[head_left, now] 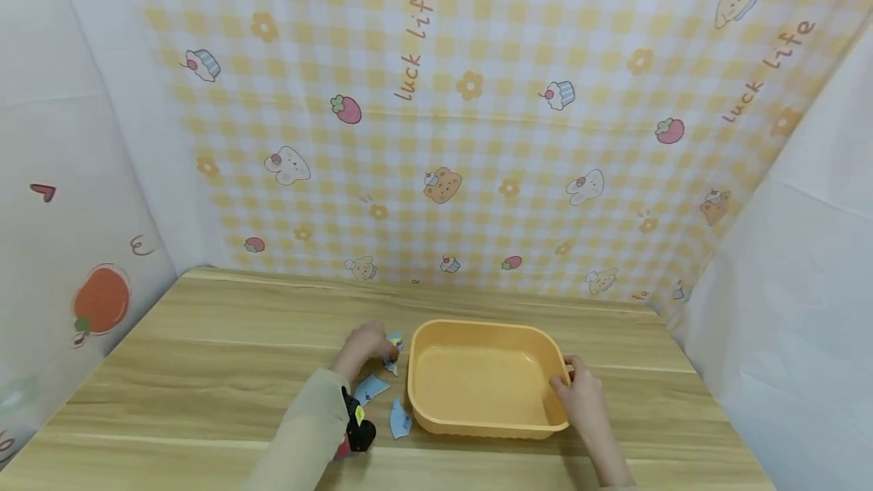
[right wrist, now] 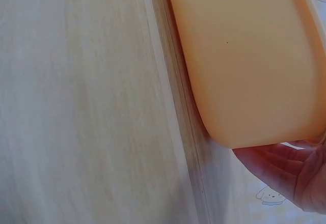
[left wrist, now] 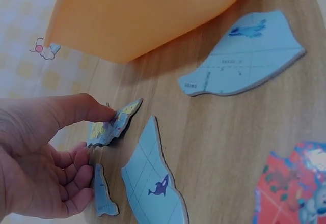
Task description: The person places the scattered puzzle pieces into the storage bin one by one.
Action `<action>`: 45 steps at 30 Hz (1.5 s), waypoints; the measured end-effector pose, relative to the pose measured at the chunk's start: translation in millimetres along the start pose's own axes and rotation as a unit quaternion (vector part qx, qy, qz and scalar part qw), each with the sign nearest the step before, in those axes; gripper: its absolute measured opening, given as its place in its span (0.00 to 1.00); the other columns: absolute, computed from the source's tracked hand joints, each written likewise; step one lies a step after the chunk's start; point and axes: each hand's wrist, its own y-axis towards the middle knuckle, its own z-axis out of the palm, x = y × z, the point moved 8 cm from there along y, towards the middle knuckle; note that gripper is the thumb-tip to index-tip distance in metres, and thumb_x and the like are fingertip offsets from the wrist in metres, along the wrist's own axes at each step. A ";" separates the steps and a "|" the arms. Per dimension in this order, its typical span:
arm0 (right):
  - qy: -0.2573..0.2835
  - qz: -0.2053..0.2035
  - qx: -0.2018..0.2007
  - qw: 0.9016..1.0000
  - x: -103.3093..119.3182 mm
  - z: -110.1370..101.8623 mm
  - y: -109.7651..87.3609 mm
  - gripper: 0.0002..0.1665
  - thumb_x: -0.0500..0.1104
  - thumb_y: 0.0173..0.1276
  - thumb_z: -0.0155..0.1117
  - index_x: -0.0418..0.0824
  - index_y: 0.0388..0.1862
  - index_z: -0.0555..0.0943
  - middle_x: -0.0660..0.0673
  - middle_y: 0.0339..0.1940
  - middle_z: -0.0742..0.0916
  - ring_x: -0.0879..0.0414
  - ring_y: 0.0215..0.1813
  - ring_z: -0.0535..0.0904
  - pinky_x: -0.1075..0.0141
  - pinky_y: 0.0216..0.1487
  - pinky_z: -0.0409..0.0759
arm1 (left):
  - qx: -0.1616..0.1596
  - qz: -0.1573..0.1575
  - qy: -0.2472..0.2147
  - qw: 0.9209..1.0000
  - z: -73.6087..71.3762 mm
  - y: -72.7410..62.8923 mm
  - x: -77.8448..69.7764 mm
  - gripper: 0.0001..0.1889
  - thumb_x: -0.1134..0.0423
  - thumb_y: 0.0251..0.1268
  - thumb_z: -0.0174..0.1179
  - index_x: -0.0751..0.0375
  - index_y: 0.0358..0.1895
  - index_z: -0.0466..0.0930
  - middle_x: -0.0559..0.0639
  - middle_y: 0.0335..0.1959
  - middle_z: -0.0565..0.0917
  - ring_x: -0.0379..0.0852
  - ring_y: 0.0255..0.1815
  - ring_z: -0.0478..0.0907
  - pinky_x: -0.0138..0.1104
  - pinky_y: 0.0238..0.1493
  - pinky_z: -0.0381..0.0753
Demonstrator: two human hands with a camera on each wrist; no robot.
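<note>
My left hand [head_left: 367,342] is at the left side of the orange plastic basin [head_left: 477,385]. Between its thumb and fingers it pinches a puzzle piece [left wrist: 116,123] printed in yellow and blue, tilted off the wood. Close by lie a light blue piece with an orca [left wrist: 155,175], a small blue piece [left wrist: 104,192] under the fingers, and a blue piece with a whale [left wrist: 247,53] beside the basin. My right hand [head_left: 580,394] grips the basin's right end, thumb at the rim; in the right wrist view its fingers [right wrist: 272,170] are partly hidden behind the wall.
A red, glossy puzzle piece [left wrist: 290,188] lies near my left wrist, mostly covered by the sleeve in the head view. The wooden table [head_left: 225,354] ends at a checked curtain [head_left: 382,173] behind, with white cloth [head_left: 784,309] on the right.
</note>
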 end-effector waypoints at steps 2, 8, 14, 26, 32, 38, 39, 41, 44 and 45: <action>0.001 0.000 -0.001 1.000 0.2 0.5 -0.3 0.21 0.34 0.55 0.56 0.25 0.48 0.71 0.31 0.28 0.82 0.46 0.28 0.79 0.59 0.26 0.78 | -0.001 0.002 -0.002 1.000 -0.4 -0.3 -0.4 0.16 0.60 0.45 0.66 0.67 0.32 0.72 0.55 0.29 0.73 0.51 0.32 0.68 0.39 0.36 0.69; 0.006 0.008 -0.004 1.000 -2.0 1.1 -0.6 0.21 0.34 0.55 0.56 0.26 0.49 0.71 0.31 0.29 0.83 0.46 0.28 0.79 0.59 0.27 0.78 | -0.009 0.027 -0.040 0.999 0.2 -0.9 -2.4 0.16 0.64 0.45 0.66 0.69 0.33 0.69 0.57 0.29 0.73 0.50 0.31 0.68 0.37 0.34 0.71; 0.008 0.007 -0.007 1.000 -2.4 1.7 -0.5 0.21 0.34 0.54 0.55 0.26 0.48 0.71 0.31 0.29 0.82 0.46 0.29 0.78 0.59 0.27 0.78 | -0.019 0.063 -0.081 0.995 -0.5 -1.1 -2.5 0.22 0.70 0.44 0.65 0.77 0.43 0.70 0.63 0.36 0.77 0.51 0.34 0.73 0.40 0.39 0.77; 0.014 0.005 0.006 1.000 3.2 3.6 -1.2 0.20 0.34 0.58 0.56 0.26 0.49 0.71 0.30 0.31 0.83 0.46 0.29 0.80 0.60 0.25 0.79 | -0.017 0.078 -0.164 0.983 -6.2 1.9 4.9 0.19 0.73 0.49 0.63 0.73 0.45 0.71 0.64 0.40 0.77 0.52 0.38 0.76 0.38 0.37 0.78; 0.016 0.009 0.008 1.000 2.2 4.2 0.7 0.20 0.34 0.58 0.56 0.26 0.49 0.71 0.31 0.30 0.83 0.48 0.29 0.80 0.61 0.25 0.79 | -0.020 0.068 -0.191 0.979 -10.9 3.5 7.8 0.18 0.73 0.51 0.61 0.72 0.47 0.71 0.63 0.42 0.77 0.51 0.39 0.76 0.35 0.36 0.79; 0.016 0.009 0.001 1.000 1.2 2.6 1.7 0.20 0.33 0.57 0.56 0.26 0.48 0.71 0.31 0.30 0.83 0.47 0.29 0.80 0.61 0.25 0.79 | -0.019 0.075 -0.208 0.975 -19.5 1.6 2.9 0.17 0.73 0.53 0.60 0.72 0.47 0.71 0.61 0.39 0.75 0.50 0.38 0.75 0.33 0.34 0.79; 0.017 0.009 0.002 1.000 1.5 2.5 1.8 0.20 0.33 0.57 0.56 0.26 0.48 0.71 0.30 0.30 0.83 0.47 0.29 0.80 0.61 0.25 0.79 | -0.019 0.075 -0.211 0.975 -20.8 1.4 2.1 0.17 0.73 0.53 0.60 0.72 0.47 0.71 0.60 0.39 0.75 0.49 0.38 0.74 0.33 0.34 0.79; 0.018 0.011 0.004 1.000 1.5 2.4 1.9 0.20 0.33 0.57 0.56 0.26 0.49 0.71 0.31 0.30 0.83 0.47 0.29 0.80 0.61 0.25 0.79 | -0.019 0.075 -0.215 0.974 -23.1 0.9 0.6 0.17 0.73 0.53 0.60 0.72 0.47 0.71 0.59 0.38 0.75 0.48 0.37 0.74 0.32 0.34 0.78; 0.018 0.015 0.007 1.000 1.2 2.8 2.1 0.20 0.34 0.57 0.56 0.26 0.49 0.71 0.31 0.30 0.83 0.47 0.29 0.80 0.61 0.25 0.79 | -0.022 0.075 -0.214 0.974 -25.6 0.9 -0.8 0.16 0.73 0.53 0.60 0.71 0.46 0.71 0.57 0.36 0.75 0.47 0.35 0.73 0.32 0.33 0.78; 0.018 0.015 0.008 1.000 1.1 3.0 2.1 0.20 0.34 0.57 0.56 0.26 0.49 0.71 0.31 0.30 0.83 0.47 0.28 0.80 0.61 0.25 0.79 | -0.023 0.075 -0.217 0.973 -26.4 1.0 -1.1 0.16 0.73 0.52 0.60 0.71 0.46 0.71 0.57 0.36 0.75 0.46 0.35 0.74 0.31 0.33 0.78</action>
